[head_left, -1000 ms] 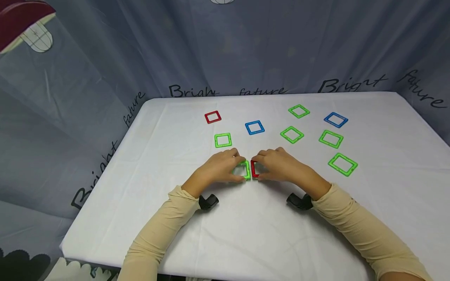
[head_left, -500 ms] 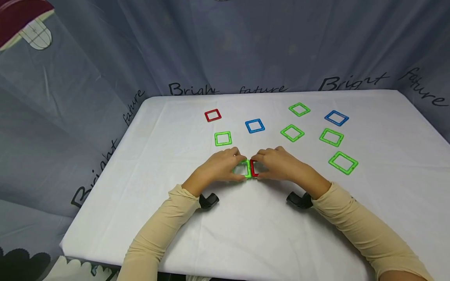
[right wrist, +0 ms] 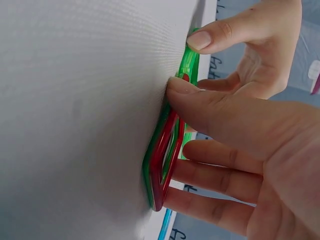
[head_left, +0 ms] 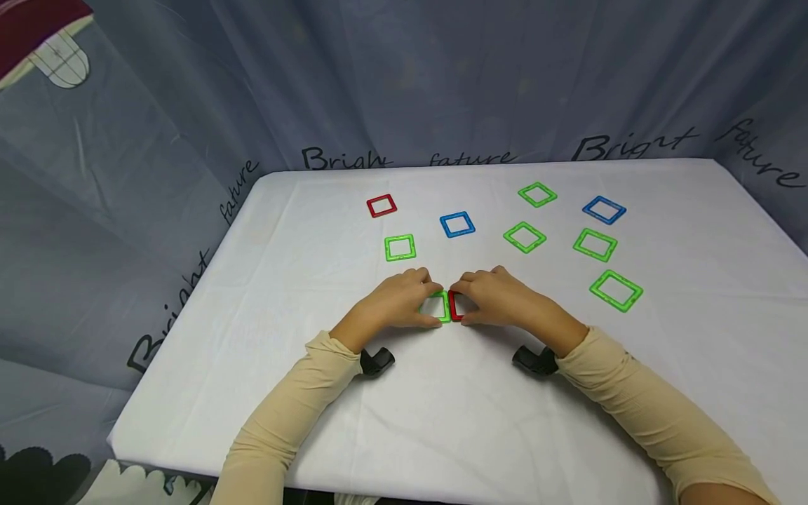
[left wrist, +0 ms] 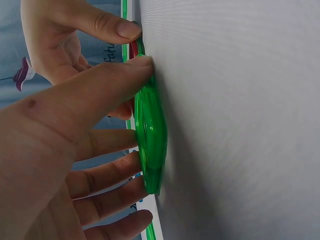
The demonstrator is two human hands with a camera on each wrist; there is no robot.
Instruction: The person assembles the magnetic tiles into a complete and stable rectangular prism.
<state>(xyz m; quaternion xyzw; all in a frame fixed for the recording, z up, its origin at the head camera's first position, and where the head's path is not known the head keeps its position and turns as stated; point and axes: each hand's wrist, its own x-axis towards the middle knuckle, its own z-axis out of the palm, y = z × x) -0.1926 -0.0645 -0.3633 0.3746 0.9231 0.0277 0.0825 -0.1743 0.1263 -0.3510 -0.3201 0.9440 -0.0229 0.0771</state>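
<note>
In the head view, my left hand (head_left: 404, 298) pinches a green square magnetic tile (head_left: 447, 307) between thumb and fingers, just above or on the white table. Facing it, my right hand (head_left: 495, 298) grips a red square magnetic tile (head_left: 452, 308) in the same way. The two tiles meet edge to edge, partly covered by the fingers. From the right wrist, a green layer (right wrist: 146, 172) shows against the underside of the red tile (right wrist: 159, 170). The green tile (left wrist: 151, 135) looks thick in the left wrist view; whether it is doubled I cannot tell.
Beyond my hands lie several loose square frames: a red tile (head_left: 381, 205), a blue tile (head_left: 457, 235), a nearer green tile (head_left: 400, 258), and more green and blue ones to the right, such as a green tile (head_left: 606, 300). A grey curtain (head_left: 442, 84) hangs behind the table (head_left: 442, 421).
The narrow gap between the green and red tiles has closed, and their edges now meet. Both hands keep their hold and have barely moved. The head view has tilted slightly.
</note>
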